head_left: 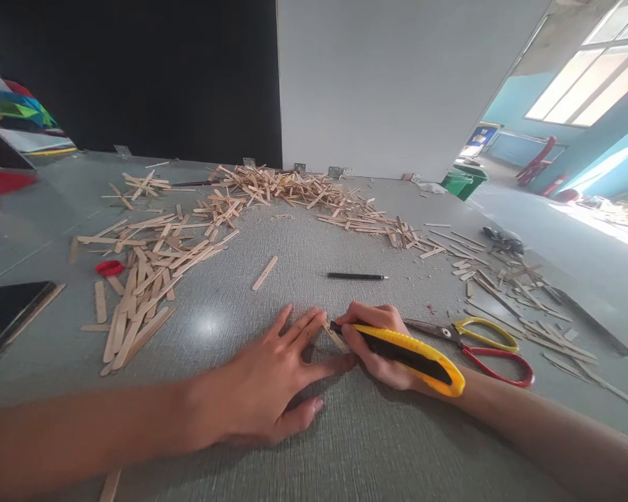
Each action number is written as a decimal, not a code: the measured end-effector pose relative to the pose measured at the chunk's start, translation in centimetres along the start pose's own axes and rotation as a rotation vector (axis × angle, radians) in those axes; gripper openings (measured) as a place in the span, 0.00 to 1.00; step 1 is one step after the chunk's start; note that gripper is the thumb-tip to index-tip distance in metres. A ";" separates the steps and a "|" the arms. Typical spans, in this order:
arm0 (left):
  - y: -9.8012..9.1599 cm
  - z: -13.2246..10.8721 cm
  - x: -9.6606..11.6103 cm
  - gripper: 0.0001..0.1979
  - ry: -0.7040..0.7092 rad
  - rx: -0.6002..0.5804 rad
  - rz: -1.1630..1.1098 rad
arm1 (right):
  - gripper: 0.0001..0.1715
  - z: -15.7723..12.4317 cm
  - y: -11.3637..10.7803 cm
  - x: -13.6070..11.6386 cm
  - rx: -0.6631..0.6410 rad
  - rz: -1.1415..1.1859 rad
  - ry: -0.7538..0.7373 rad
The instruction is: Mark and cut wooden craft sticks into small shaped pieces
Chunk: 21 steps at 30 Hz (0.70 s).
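Observation:
My right hand [379,345] is closed around a yellow and black utility knife [411,355], its tip pointing left and down at a small wooden craft stick [336,339]. Spread flat on the grey table, my left hand [277,373] presses the stick's far end with its fingertips, the index finger lying along its near side. The blade itself is too small to make out. Just beyond both hands lie a black pen [356,277] and a single loose craft stick [265,272]. Scissors [468,341] with one yellow and one red handle rest beside my right wrist.
Heaps of craft sticks [146,293] curve around the left and back of the table. Cut strips and scraps [534,300] lie at the right near a long metal blade [594,321]. A red ring [109,268] and a dark flat device [10,314] are at the left. Upright panels [387,84] stand behind.

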<state>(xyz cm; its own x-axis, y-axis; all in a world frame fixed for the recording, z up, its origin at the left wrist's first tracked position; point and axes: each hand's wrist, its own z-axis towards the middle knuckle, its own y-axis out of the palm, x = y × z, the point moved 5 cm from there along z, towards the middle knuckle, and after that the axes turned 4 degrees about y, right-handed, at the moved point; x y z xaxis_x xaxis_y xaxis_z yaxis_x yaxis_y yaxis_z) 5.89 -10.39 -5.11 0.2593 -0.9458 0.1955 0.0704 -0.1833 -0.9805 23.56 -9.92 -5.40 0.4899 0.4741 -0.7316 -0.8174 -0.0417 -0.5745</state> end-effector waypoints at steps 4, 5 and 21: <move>0.0 0.0 0.0 0.39 0.004 0.012 -0.004 | 0.08 -0.1 0.0 0.0 0.006 -0.007 -0.008; 0.0 0.0 0.0 0.39 0.002 0.003 0.000 | 0.08 -0.2 0.0 0.0 0.006 -0.010 -0.006; 0.2 -0.1 0.0 0.40 0.040 0.050 0.046 | 0.07 -0.7 -0.3 -0.1 0.112 0.045 -0.004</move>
<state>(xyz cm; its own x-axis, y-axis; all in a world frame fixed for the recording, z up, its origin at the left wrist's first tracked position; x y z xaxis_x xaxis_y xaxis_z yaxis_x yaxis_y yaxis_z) 5.84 -10.47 -5.36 0.2243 -0.9632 0.1484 0.1077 -0.1269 -0.9861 23.95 -10.56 -5.38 0.4508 0.4773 -0.7543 -0.8675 0.0354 -0.4962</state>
